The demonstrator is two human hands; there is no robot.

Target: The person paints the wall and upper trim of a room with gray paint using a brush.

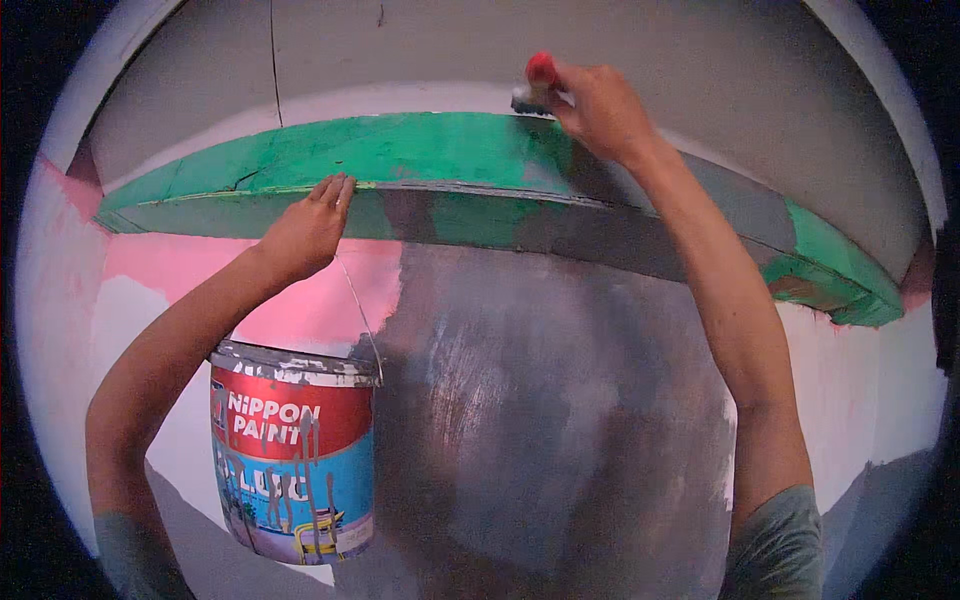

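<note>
A paintbrush (541, 72) with a red handle and dark bristles is gripped in my right hand (606, 112). Its bristles touch the top edge of the green beam (400, 150), where dark grey paint covers part of the green. My left hand (312, 228) is raised to the beam's lower front edge, fingertips together against it. From that hand, by a thin wire handle, hangs a paint bucket (292, 400) in red and blue. Grey drips streak its side and its rim is smeared. How the wire sits in the hand is hidden, as are the bucket's contents.
Below the beam the wall (520, 380) is patchy dark grey, with pink (310, 300) and white areas at the left. A grey surface (420, 50) lies above the beam, marked by a thin dark line. Bare green remains visible at the beam's right end (840, 265).
</note>
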